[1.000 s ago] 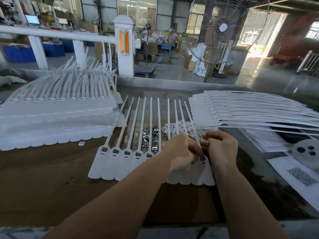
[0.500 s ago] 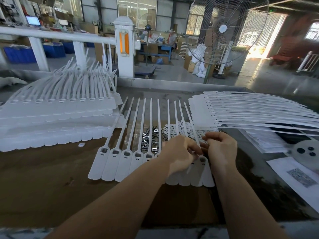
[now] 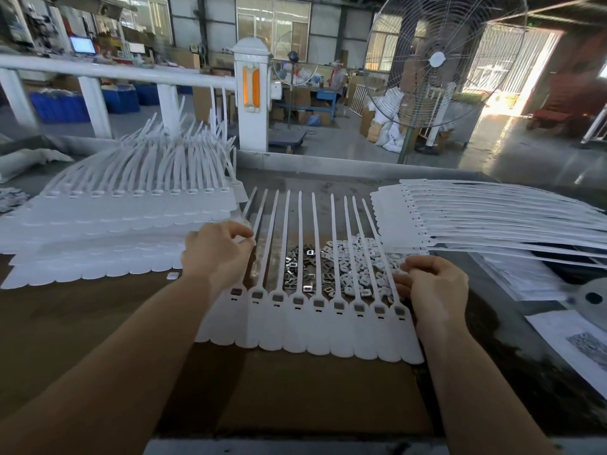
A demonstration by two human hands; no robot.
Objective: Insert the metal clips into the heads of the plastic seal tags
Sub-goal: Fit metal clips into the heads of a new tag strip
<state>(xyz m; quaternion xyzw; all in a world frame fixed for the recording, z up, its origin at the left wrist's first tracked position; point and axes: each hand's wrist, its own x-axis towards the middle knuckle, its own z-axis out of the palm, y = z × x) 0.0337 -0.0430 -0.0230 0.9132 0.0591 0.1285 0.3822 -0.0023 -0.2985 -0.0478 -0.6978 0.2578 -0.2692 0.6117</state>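
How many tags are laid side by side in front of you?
9 show heads, from beside the left hand to the right hand; more may hide under the left wrist.

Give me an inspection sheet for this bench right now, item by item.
Surface: brown workbench.
Job's things: row of seal tags, heads showing clips; loose metal clips and white caps beneath the straps.
Clutter: tag stacks left and right; papers.
Grippers: left hand pinches a strap; right hand curled at the caps.
Cables: nothing seen.
Surroundings: fan, white railing.
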